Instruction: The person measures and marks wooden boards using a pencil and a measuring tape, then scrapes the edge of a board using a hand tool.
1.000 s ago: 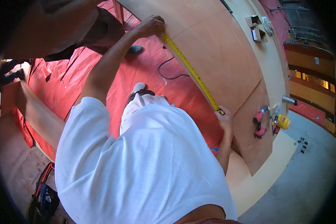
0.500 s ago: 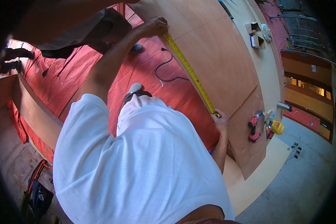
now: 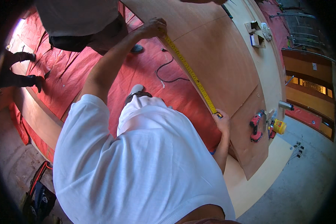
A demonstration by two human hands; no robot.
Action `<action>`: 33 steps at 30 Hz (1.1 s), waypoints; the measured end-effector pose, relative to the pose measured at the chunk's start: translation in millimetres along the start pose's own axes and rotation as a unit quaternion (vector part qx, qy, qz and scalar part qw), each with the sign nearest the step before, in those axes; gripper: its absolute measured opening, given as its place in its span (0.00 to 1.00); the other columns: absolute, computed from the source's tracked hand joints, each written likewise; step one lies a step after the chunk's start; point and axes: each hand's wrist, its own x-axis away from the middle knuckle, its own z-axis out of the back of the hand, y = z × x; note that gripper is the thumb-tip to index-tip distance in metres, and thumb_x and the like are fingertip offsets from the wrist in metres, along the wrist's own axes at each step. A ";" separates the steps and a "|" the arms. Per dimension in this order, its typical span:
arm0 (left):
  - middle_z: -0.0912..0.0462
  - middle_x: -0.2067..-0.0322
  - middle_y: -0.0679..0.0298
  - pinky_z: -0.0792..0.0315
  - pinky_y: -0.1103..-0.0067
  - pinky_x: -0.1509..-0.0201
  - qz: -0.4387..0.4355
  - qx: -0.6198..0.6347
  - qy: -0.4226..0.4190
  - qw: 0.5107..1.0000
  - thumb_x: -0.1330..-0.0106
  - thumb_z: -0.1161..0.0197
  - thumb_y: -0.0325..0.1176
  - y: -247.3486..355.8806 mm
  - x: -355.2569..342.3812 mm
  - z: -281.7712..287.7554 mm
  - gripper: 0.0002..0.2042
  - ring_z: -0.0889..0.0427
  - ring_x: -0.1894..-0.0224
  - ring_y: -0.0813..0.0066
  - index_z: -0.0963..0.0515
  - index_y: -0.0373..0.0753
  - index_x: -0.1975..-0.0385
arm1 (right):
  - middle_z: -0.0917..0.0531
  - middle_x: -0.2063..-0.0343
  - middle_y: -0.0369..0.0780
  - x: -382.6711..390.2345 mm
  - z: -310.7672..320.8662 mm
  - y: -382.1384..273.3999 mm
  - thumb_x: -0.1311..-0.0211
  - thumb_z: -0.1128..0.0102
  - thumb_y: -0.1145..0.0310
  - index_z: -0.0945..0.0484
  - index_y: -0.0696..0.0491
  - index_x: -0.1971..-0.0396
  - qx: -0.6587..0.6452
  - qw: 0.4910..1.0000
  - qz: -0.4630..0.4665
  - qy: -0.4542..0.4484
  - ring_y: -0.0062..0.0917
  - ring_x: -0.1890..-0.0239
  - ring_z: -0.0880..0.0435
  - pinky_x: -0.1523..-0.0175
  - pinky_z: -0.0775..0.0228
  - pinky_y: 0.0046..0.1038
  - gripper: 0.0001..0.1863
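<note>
A yellow tape measure (image 3: 192, 77) is pulled out along the near edge of a brown plywood sheet (image 3: 216, 52). My left hand (image 3: 155, 28) is closed on the blade's far end at the sheet's edge. My right hand (image 3: 223, 121) grips the tape's case, partly hidden by the fingers, at the other end. Between the two hands the blade runs straight. A smaller brown board (image 3: 250, 149) adjoins the sheet just beyond my right hand.
A red cordless drill (image 3: 256, 125) and a yellow bottle (image 3: 279, 127) rest on the right side. Small boxes (image 3: 257, 40) sit farther back. A black cable (image 3: 160, 72) lies on the red floor sheet (image 3: 168, 84). Another person (image 3: 82, 22) stands close at upper left; more legs (image 3: 20, 71) show beyond.
The person at upper left has shifted, and their arm now reaches over the board's far part. The legs at far left have moved nearer. My hands and the tape stay nearly still.
</note>
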 end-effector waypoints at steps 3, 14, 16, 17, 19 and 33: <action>0.20 0.67 0.70 0.32 0.72 0.49 0.002 0.017 -0.040 0.999 0.50 0.35 0.40 -5.7 -0.8 -0.3 0.09 0.27 0.53 0.69 0.19 0.44 0.73 | 0.18 0.64 0.46 0.2 0.1 3.7 0.55 0.37 0.65 0.22 0.59 0.58 0.001 1.000 0.005 0.005 0.29 0.62 0.19 0.56 0.29 0.26 0.22; 0.23 0.67 0.65 0.31 0.74 0.51 -0.056 -0.027 -0.020 0.998 0.43 0.44 0.30 -18.8 3.3 -13.0 0.06 0.26 0.59 0.66 0.24 0.37 0.69 | 0.20 0.79 0.38 -5.1 -1.5 22.5 0.55 0.38 0.67 0.21 0.58 0.60 -0.011 1.000 0.028 0.003 0.20 0.79 0.23 0.72 0.31 0.22 0.19; 0.23 0.67 0.65 0.31 0.73 0.50 -0.093 -0.076 -0.028 0.992 0.43 0.45 0.30 -23.3 4.8 -14.7 0.06 0.26 0.58 0.66 0.24 0.37 0.69 | 0.22 0.81 0.37 -5.7 -3.0 26.9 0.54 0.38 0.67 0.21 0.58 0.60 -0.013 0.999 0.045 0.010 0.18 0.81 0.26 0.75 0.34 0.21 0.19; 0.23 0.68 0.64 0.32 0.73 0.49 -0.070 -0.027 -0.019 0.997 0.43 0.45 0.32 -25.1 8.4 -17.1 0.07 0.26 0.58 0.65 0.24 0.37 0.70 | 0.24 0.83 0.35 -6.3 -3.4 26.7 0.54 0.38 0.67 0.20 0.57 0.60 -0.015 0.998 0.063 0.017 0.16 0.84 0.28 0.78 0.36 0.20 0.18; 0.23 0.68 0.64 0.32 0.73 0.49 -0.047 0.020 -0.012 0.999 0.44 0.45 0.33 -28.3 10.7 -15.0 0.07 0.26 0.58 0.65 0.24 0.37 0.71 | 0.22 0.81 0.36 -6.6 -1.5 22.5 0.54 0.38 0.67 0.21 0.57 0.59 -0.019 0.999 0.043 0.001 0.17 0.81 0.26 0.76 0.34 0.21 0.19; 0.27 0.58 0.60 0.30 0.76 0.51 0.223 0.245 -0.088 0.939 0.40 0.44 0.29 16.0 -2.1 20.6 0.10 0.27 0.55 0.69 0.29 0.32 0.61 | 0.19 0.67 0.43 23.6 27.1 62.2 0.52 0.38 0.66 0.22 0.53 0.61 -0.019 1.000 -0.004 0.000 0.30 0.63 0.21 0.56 0.30 0.28 0.16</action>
